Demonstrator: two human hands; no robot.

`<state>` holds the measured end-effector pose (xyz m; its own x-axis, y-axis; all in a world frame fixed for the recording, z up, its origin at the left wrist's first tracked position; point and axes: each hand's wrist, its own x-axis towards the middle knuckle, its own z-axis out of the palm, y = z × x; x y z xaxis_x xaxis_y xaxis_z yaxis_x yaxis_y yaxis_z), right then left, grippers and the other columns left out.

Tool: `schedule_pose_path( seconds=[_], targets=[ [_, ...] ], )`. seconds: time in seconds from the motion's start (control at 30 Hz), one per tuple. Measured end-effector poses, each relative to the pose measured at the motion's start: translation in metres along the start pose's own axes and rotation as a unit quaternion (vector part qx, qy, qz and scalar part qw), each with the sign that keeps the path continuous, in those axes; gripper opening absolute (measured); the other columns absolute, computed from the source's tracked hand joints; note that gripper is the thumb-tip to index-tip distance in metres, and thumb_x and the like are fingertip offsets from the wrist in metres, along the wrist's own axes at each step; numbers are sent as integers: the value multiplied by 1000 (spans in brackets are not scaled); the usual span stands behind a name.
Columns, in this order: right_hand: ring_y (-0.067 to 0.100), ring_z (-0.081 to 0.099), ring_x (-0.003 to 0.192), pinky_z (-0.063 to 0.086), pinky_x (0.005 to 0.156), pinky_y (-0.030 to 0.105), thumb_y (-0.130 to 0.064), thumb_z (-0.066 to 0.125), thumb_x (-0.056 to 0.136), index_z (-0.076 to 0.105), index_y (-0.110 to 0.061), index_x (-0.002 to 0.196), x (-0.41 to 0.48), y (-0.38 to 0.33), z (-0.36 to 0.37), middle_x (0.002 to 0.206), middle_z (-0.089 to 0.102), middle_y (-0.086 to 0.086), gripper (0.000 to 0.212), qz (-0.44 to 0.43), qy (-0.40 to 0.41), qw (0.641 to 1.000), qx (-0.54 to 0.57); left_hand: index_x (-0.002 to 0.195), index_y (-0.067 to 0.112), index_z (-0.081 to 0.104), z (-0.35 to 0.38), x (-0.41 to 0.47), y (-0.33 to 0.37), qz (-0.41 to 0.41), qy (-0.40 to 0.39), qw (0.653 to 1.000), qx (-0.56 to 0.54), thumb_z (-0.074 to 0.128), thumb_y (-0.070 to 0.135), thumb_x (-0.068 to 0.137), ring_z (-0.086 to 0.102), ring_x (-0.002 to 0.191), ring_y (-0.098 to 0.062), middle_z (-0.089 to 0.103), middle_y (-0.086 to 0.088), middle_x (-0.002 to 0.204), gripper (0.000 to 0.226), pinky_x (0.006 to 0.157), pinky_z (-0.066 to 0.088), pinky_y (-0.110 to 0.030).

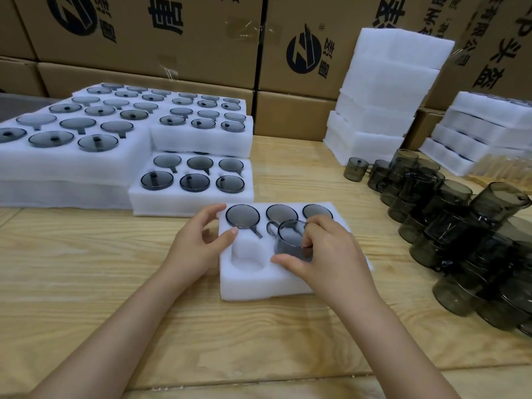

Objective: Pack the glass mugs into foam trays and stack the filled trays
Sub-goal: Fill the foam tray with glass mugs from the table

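A white foam tray point(253, 286) lies on the wooden table in front of me. Its far row holds three smoky glass mugs point(242, 216), sunk to their rims. My right hand point(325, 254) grips another smoky mug point(290, 236) that stands partway into the near middle pocket, its handle pointing left. The near left pocket point(247, 254) shows bare foam. My left hand point(198, 243) hovers at the tray's left edge, fingers loosely curved, holding nothing.
Filled foam trays point(191, 180) are stacked at the left and centre back. A tall stack of foam trays point(383, 93) stands back right. Many loose smoky mugs point(449, 214) crowd the right side. Cardboard boxes point(144, 38) wall the back.
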<state>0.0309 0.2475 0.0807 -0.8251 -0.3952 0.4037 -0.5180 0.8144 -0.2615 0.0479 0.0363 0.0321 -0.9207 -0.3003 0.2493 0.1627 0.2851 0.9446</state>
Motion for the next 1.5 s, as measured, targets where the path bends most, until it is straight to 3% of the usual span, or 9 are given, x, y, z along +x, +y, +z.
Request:
schedule_pose_path(
  seconds=[0.17, 0.27, 0.4, 0.77, 1.23, 1.3, 1.37, 1.43, 1.5],
  targets=[
    [11, 52, 99, 38, 77, 27, -73, 34, 80, 56, -23, 93, 25, 5, -23, 94, 58, -14, 56, 91, 60, 968, 228, 130, 22, 54, 8, 5, 54, 147, 50, 982, 108, 48, 35, 92, 40, 118, 14, 49, 23, 129, 42, 92, 25, 2],
    [27, 44, 120, 34, 92, 38, -44, 25, 98, 53, -19, 105, 56, 7, -15, 107, 57, -3, 39, 94, 60, 984, 141, 138, 19, 46, 34, 20, 81, 149, 31, 970, 192, 40, 31, 98, 45, 125, -12, 51, 6, 138, 42, 103, 32, -26],
    [30, -4, 145, -3, 114, 48, -38, 20, 101, 29, -17, 144, 65, 7, 15, 154, 24, 0, 48, 167, -97, 981, 22, 140, 17, 38, 74, 29, 75, 62, -77, 911, 400, 28, 27, 102, 30, 138, -17, 39, 1, 147, 41, 115, 14, -45],
    [33, -6, 144, -14, 108, 61, -35, 12, 101, 12, -15, 147, 48, 8, 36, 157, 8, 3, 50, 134, -136, 972, -134, 146, 21, 23, 83, 22, 50, 6, -109, 856, 506, 16, 31, 102, 1, 148, -19, 13, -5, 159, 46, 115, -7, -53],
    [27, 1, 145, 5, 115, 41, -33, 22, 102, 24, -21, 146, 47, 18, 37, 158, 11, -2, 46, 141, -117, 983, -21, 152, 16, 2, 84, 13, 51, 10, -41, 849, 527, 16, 39, 103, 5, 148, -23, 14, -7, 159, 56, 114, -7, -54],
    [26, 7, 145, 9, 115, 38, -30, 28, 101, 30, -18, 144, 49, 18, 33, 156, 20, 0, 45, 143, -105, 984, 20, 150, 14, 17, 79, 10, 55, 92, 42, 862, 497, 26, 36, 102, 21, 144, -20, 32, -4, 152, 54, 115, -5, -51],
    [21, 29, 137, 24, 109, 32, -21, 38, 98, 44, -17, 136, 49, 21, 22, 144, 41, 0, 38, 163, -48, 972, 164, 139, 14, 42, 67, 9, 61, 156, 139, 918, 337, 38, 34, 99, 44, 127, -15, 54, 2, 133, 45, 117, 6, -45],
    [15, 47, 121, 36, 99, 29, -14, 42, 96, 55, -18, 125, 41, 26, 7, 129, 54, -2, 32, 190, 35, 935, 297, 122, 17, 55, 46, 12, 62, 147, 206, 962, 99, 43, 33, 92, 55, 105, -3, 61, 12, 113, 36, 106, 32, -26],
    [19, 55, 110, 43, 94, 34, -11, 46, 93, 61, -16, 116, 31, 44, -13, 120, 59, -1, 28, 191, 140, 943, 232, 112, 24, 56, 30, 13, 52, 103, 249, 961, -57, 43, 32, 89, 58, 98, 3, 64, 11, 108, 27, 86, 40, -10]
  ],
)
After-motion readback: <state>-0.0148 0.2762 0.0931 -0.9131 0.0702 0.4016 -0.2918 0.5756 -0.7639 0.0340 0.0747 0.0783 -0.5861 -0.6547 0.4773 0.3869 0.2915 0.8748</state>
